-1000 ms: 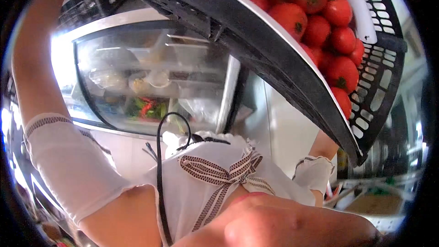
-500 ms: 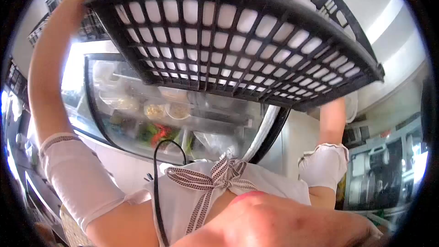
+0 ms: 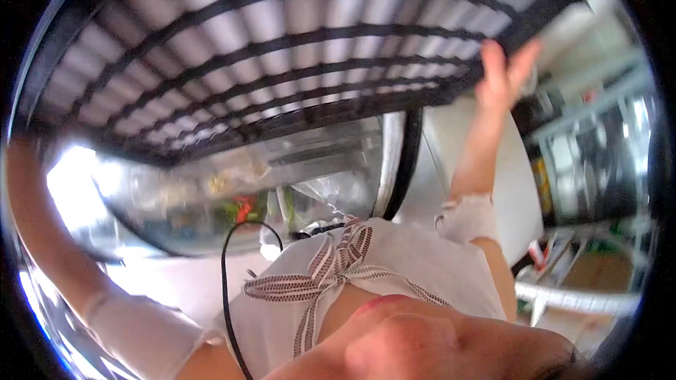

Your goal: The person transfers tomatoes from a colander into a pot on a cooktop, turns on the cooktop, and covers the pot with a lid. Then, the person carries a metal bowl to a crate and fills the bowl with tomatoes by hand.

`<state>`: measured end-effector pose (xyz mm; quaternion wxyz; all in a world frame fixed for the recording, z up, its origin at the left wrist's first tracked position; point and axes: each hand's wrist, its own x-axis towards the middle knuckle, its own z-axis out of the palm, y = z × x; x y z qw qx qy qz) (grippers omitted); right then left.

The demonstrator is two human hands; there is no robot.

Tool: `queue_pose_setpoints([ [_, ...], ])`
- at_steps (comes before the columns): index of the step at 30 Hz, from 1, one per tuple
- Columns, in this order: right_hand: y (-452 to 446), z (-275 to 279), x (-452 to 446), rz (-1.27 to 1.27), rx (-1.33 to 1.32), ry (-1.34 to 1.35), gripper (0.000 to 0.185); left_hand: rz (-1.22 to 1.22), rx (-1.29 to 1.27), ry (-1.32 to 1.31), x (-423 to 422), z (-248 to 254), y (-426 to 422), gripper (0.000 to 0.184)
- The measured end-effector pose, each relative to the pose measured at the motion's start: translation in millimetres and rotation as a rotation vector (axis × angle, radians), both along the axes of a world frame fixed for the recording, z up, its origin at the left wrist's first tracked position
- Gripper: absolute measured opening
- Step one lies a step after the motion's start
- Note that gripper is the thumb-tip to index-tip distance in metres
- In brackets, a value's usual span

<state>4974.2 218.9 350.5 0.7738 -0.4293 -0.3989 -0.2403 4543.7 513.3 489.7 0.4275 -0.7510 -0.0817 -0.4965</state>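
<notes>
A black plastic crate (image 3: 303,42) with a slotted underside is tilted up across the top of the view, blurred by motion; pale material shows through its slots. At the crate's lower left corner, my left hand (image 3: 34,142) holds on, its fingers mostly hidden behind the frame. My right hand (image 3: 503,76) is at the crate's right end, thumb and fingers spread apart, touching or very close to the edge. The crate's contents are out of sight from this angle.
Below the crate is a glass-fronted display case (image 3: 282,162) with containers and red and green food inside. A white panel (image 3: 510,169) stands right of it. Farther right are a shelf (image 3: 591,169) and a white rail (image 3: 577,299). A black cord (image 3: 227,274) hangs at my chest.
The crate, which showed red tomatoes a second ago, has tipped so its underside faces me and has shifted left and up. My right hand has come into view with spread fingers.
</notes>
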Motion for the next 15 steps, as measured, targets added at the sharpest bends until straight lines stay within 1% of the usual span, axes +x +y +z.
queue_pose_setpoints([
  [1,2.6,3.9,-5.7,0.046,0.008,0.053,0.062,-0.013,0.041,-0.005,4.4,5.5,2.7,0.038],
  [2,-0.1,4.2,-3.3,0.047,-0.024,0.046,0.055,-0.03,0.083,-0.009,13.1,13.3,4.3,0.038],
  [3,-0.8,2.7,-1.5,-0.028,-0.086,-0.061,0.057,-0.044,0.119,-0.017,17.2,19.0,4.3,0.038],
  [4,-0.6,-3.8,7.7,-0.068,-0.048,-0.033,0.057,-0.067,0.148,-0.024,27.6,24.7,2.0,0.038],
  [5,-1.0,4.8,8.0,-0.104,0.04,-0.227,0.065,-0.094,0.182,-0.023,44.0,32.5,-2.4,0.039],
  [6,-7.9,10.0,3.1,0.016,-0.086,-0.149,0.082,-0.098,0.203,-0.027,46.9,37.8,-3.7,0.039],
  [7,-10.0,16.4,6.7,0.085,-0.001,-0.207,0.078,-0.112,0.229,-0.026,58.3,44.9,-12.5,0.039],
  [8,-21.5,24.1,1.9,0.229,0.008,-0.108,0.079,-0.119,0.248,-0.028,67.1,52.7,-20.2,0.039],
  [10,-11.8,31.7,6.5,0.15,0.034,-0.211,0.078,-0.108,0.288,-0.052,76.1,62.2,-17.5,0.04],
  [12,-6.2,47.7,14.9,0.123,0.05,-0.265,0.075,-0.027,0.4,-0.138,89.0,78.1,-8.4,0.04],
  [13,5.6,48.5,13.8,0.119,0.011,-0.284,0.073,-0.053,0.349,-0.144,83.7,59.1,11.6,0.043],
  [15,18.2,53.8,13.9,0.119,-0.03,-0.279,0.071,-0.062,0.291,-0.136,81.0,71.8,39.8,0.043],
])
